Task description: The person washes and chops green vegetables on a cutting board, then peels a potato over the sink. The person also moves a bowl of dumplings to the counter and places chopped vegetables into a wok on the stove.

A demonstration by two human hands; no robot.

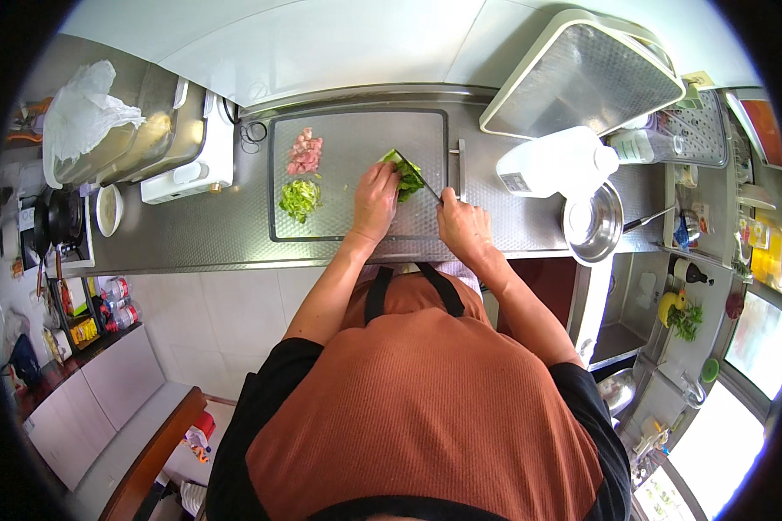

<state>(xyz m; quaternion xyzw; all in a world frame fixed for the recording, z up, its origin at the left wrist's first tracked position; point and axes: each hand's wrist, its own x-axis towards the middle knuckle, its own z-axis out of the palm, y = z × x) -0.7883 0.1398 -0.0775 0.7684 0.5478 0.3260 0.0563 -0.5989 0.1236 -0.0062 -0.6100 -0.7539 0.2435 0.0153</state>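
Note:
My right hand (464,225) grips the handle of a kitchen knife (418,174), its dark blade slanting up and left across a bunch of leafy greens (409,182). My left hand (376,200) presses on the greens just left of the blade, fingers bent over them. Part of the greens is hidden under those fingers. Beneath both lies a grey, dark-rimmed cutting board (365,229). On its left side sit a pile of diced pink raw meat (306,154) and, nearer me, a heap of chopped greens (301,199).
Right of the board stand a white plastic jug (547,163) and a steel pan (593,225) with its handle pointing right. A second board (580,78) leans on the wall. At left are a white appliance (199,172) with clear containers and a white bowl (109,210).

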